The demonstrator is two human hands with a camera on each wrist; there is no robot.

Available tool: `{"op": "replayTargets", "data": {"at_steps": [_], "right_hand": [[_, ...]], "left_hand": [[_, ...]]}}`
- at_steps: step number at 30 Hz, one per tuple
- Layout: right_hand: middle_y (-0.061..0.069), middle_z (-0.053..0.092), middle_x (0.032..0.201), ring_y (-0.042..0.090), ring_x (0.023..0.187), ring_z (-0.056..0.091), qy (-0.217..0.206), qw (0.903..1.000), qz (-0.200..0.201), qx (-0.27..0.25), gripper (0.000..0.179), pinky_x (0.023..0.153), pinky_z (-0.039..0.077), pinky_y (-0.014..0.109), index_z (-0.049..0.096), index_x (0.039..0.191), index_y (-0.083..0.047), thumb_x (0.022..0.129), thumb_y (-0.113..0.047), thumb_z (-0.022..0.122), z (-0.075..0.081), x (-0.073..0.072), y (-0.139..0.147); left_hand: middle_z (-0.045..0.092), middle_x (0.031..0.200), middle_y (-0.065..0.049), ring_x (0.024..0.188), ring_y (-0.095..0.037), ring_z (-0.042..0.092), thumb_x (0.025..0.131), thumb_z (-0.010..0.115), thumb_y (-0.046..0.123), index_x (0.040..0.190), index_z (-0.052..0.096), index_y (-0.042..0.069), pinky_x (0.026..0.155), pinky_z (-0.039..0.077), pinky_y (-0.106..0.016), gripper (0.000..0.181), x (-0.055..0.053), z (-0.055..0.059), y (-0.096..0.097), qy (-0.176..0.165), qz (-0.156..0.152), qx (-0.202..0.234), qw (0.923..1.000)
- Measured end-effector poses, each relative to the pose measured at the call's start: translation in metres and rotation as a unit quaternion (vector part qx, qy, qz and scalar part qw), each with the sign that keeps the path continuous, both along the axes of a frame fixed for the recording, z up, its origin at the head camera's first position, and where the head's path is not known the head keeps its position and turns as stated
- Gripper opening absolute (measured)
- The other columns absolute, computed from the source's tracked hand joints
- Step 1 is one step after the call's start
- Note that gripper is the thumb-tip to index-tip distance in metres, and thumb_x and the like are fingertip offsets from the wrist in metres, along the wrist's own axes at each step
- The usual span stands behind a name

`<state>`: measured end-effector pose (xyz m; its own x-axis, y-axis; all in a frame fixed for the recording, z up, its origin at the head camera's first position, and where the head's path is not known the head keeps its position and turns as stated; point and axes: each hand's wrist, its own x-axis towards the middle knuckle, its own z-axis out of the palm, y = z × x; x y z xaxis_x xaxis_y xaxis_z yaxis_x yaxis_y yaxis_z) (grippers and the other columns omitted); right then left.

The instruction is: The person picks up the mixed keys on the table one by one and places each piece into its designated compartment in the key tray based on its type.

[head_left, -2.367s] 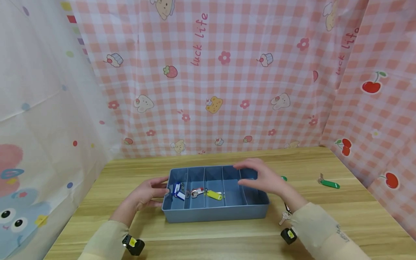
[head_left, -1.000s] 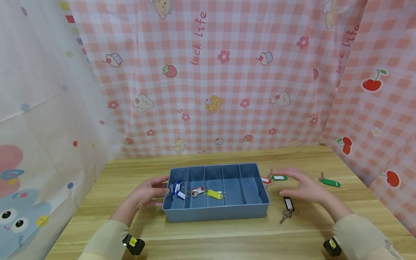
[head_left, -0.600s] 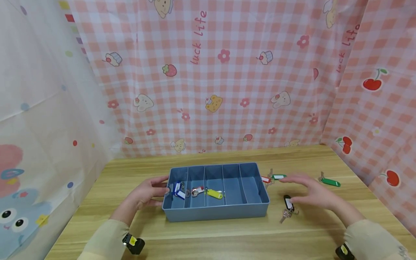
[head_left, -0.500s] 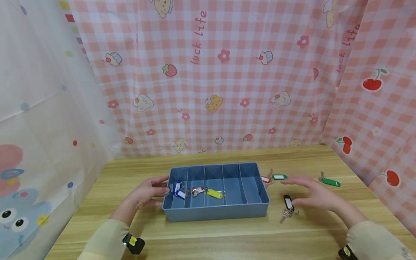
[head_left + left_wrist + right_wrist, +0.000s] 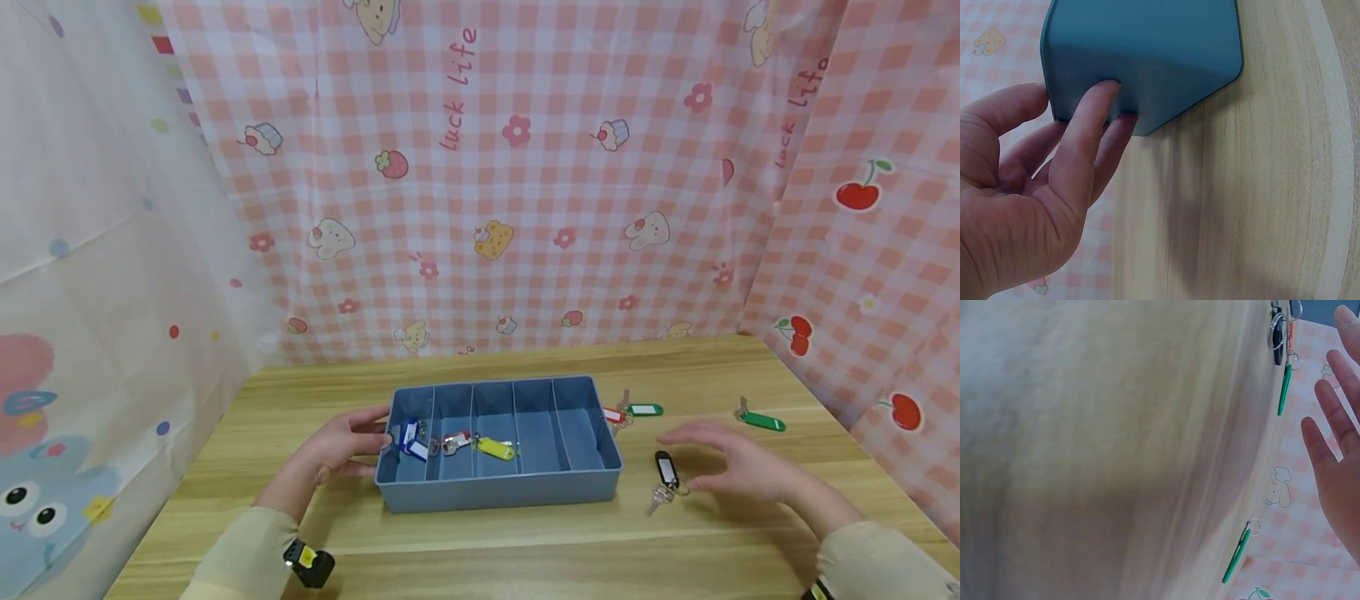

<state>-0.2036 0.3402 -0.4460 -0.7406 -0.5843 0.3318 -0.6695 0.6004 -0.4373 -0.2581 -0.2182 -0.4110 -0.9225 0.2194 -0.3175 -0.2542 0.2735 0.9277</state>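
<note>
In the head view a blue-grey tray (image 5: 495,493) with five compartments sits on the table. My left hand (image 5: 341,446) is at its left end; in the left wrist view the fingertips touch the outer wall (image 5: 1147,69). Blue key tags (image 5: 411,442) lie in the leftmost compartment, a red-tagged key (image 5: 455,442) in the second and a yellow key tag (image 5: 495,449) in the third. My right hand (image 5: 742,467) hovers with fingers spread and nothing in it, just right of a key with a black tag (image 5: 666,469).
Behind the tray's right end lie a red key tag (image 5: 613,415) and a green key tag (image 5: 644,410), close together. Another green-tagged key (image 5: 762,420) lies farther right. Checked cloth (image 5: 517,192) hangs along the table's back edge, and more cloth hangs at both sides.
My right hand has moved from over the tray's right compartments rightward, past the green tag, to beside the black-tagged key. My left hand and the tray have stayed in place.
</note>
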Motion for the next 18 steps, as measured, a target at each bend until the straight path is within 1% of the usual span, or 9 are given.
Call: {"op": "replayTargets", "data": {"at_steps": [3,9,15,18], "right_hand": [[0.003,0.063,0.128,0.005,0.119,0.049,-0.009,0.9999,0.011,0.002,0.054,0.096,0.041,0.019,0.064,0.13,-0.015,0.08,-0.022,0.084,-0.003,0.001,0.002],[0.003,0.063,0.126,0.009,0.118,0.051,-0.004,0.9996,0.026,0.014,0.052,0.096,0.042,0.021,0.065,0.13,-0.016,0.082,-0.027,0.082,-0.01,-0.001,0.007],[0.002,0.064,0.123,0.009,0.115,0.052,0.003,0.9987,0.05,0.0,0.051,0.097,0.037,0.015,0.066,0.128,-0.015,0.081,-0.025,0.083,-0.017,-0.002,0.008],[0.002,0.065,0.12,0.008,0.113,0.052,0.008,0.9988,0.049,0.0,0.049,0.096,0.036,0.013,0.067,0.126,-0.015,0.08,-0.025,0.084,-0.019,-0.001,0.008]], "left_hand": [[0.039,0.146,-0.033,0.109,-0.033,0.061,0.094,0.063,0.0,0.152,0.035,0.001,0.08,0.057,-0.05,0.064,0.0,0.001,0.0,-0.002,0.001,-0.003,1.0],[0.04,0.146,-0.033,0.109,-0.033,0.061,0.094,0.063,0.0,0.152,0.035,0.001,0.08,0.057,-0.05,0.064,0.0,0.001,0.001,0.0,0.001,-0.004,1.0],[0.04,0.146,-0.033,0.11,-0.034,0.06,0.094,0.063,0.0,0.152,0.035,0.001,0.079,0.057,-0.05,0.064,0.0,0.002,0.001,-0.001,-0.001,-0.005,1.0],[0.04,0.146,-0.033,0.11,-0.034,0.06,0.094,0.062,0.0,0.152,0.035,0.002,0.079,0.058,-0.049,0.064,0.001,0.002,0.001,0.0,-0.002,-0.005,1.0]]}}
